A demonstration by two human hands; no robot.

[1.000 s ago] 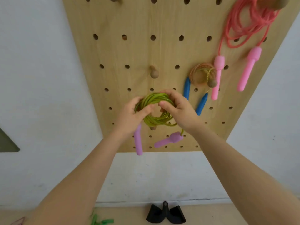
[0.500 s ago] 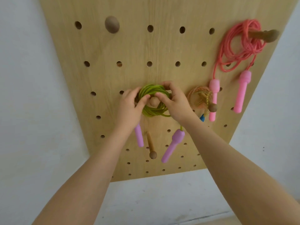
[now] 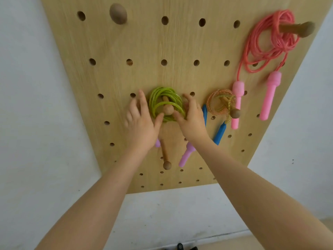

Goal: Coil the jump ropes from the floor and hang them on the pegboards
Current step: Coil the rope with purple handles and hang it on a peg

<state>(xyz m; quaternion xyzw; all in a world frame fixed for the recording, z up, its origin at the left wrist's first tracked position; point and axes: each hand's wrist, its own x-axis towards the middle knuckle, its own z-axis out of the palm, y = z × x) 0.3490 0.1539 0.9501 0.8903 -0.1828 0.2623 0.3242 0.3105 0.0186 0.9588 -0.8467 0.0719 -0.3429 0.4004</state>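
A coiled green jump rope (image 3: 166,102) hangs around a wooden peg (image 3: 168,109) in the middle of the wooden pegboard (image 3: 144,47). Its purple handles dangle below; one handle (image 3: 186,155) shows under my right wrist, the other (image 3: 157,143) is mostly hidden by my left hand. My left hand (image 3: 142,121) is just left of the coil, fingers spread, thumb near its lower edge. My right hand (image 3: 191,117) is just right of the coil, fingers apart, thumb near the coil's bottom. Neither hand grips the rope.
An orange rope with blue handles (image 3: 220,105) hangs on the peg to the right. A pink rope with pink handles (image 3: 266,49) hangs on the upper right peg. Bare pegs stick out at the top left (image 3: 118,14) and below the green coil (image 3: 166,164). White wall surrounds the board.
The green coil went from my hands onto the middle peg. Both hands have let go and opened beside it. The view has moved closer to the board.
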